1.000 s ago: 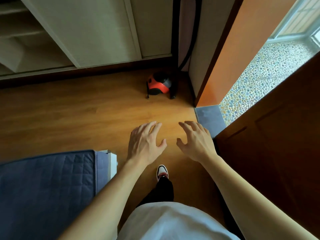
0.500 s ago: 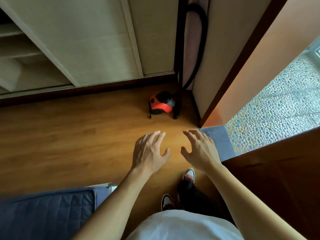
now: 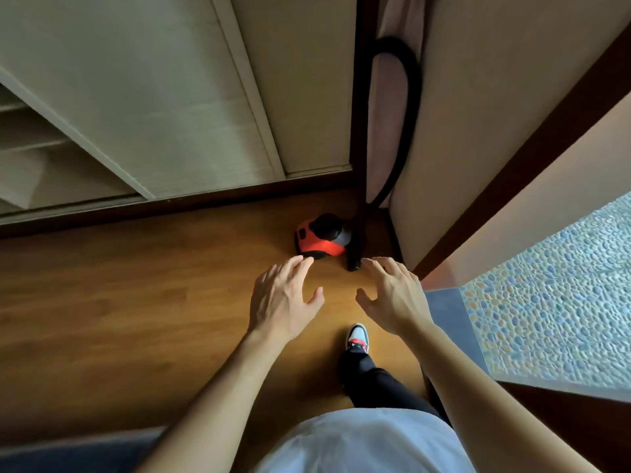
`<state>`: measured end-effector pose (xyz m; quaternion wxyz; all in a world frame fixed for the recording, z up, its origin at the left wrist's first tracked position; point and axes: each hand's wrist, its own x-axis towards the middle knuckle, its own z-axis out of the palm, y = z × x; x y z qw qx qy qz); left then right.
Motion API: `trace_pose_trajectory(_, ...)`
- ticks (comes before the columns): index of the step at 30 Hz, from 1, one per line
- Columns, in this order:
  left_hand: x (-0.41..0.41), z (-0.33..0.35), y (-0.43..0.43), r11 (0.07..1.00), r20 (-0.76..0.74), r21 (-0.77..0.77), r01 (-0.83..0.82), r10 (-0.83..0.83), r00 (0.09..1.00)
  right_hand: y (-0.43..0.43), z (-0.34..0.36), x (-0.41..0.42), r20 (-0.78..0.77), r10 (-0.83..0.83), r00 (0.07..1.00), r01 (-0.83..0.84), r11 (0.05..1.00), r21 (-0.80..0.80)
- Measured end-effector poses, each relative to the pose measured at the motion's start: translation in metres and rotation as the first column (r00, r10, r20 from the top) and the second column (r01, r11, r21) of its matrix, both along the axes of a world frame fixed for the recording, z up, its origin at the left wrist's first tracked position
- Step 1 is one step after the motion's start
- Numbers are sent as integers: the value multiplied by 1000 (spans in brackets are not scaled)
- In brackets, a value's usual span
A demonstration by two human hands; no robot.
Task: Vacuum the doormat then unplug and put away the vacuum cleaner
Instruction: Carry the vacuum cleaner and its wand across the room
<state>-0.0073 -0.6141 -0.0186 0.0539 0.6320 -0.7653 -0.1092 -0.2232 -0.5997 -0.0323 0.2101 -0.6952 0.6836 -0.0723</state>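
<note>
A small red and black vacuum cleaner (image 3: 321, 237) sits on the wooden floor in the corner by the wardrobe. Its black hose (image 3: 403, 107) loops up against the wall, and a black tube (image 3: 359, 213) stands upright beside the body. My left hand (image 3: 283, 300) hovers open just in front of the vacuum, fingertips near its lower edge. My right hand (image 3: 392, 297) is open too, fingers spread, its tips close to the foot of the black tube. Neither hand holds anything. No doormat can be made out for certain.
A pale wardrobe with sliding doors (image 3: 164, 107) and open shelves runs along the left. A pebble-paved floor (image 3: 553, 295) lies beyond a grey threshold (image 3: 447, 312) on the right. My foot in a sneaker (image 3: 358, 336) is on the floor. A dark blue quilted edge (image 3: 68, 448) shows at bottom left.
I have stepped closer to the corner; the vacuum cleaner now lies just beyond my fingertips. Both hands stay open and stretched forward. The blue quilted surface has slid nearly out of view.
</note>
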Motion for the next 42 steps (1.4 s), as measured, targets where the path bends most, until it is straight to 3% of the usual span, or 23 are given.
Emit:
trace_pose_trajectory(10,-29,-11,-120,993,-3,54,-101,101,995,-152,0,-41,47,47,998,-47,999,-2)
trace_pose_trajectory(19,-33,-27,-176,992,-19,69,-101,103,995,-210,-17,-45,103,-10,995,5,999,44)
trace_pose_trajectory(24,-27,-51,-207,999,-15,4,-52,52,999,-227,-45,-44,88,-30,996,26,999,48)
trace_pose_trajectory(29,-23,-123,-240,999,-44,33,-27,29,999,-252,-112,-39,98,-101,990,96,994,48)
trace_pose_trajectory(34,-28,-240,-281,999,-84,35,32,-29,996,-285,-222,-43,123,-172,977,171,985,19)
trace_pose_trajectory(42,-39,-445,-365,992,-253,-105,66,-90,963,-358,-411,-58,173,-185,967,214,962,-168)
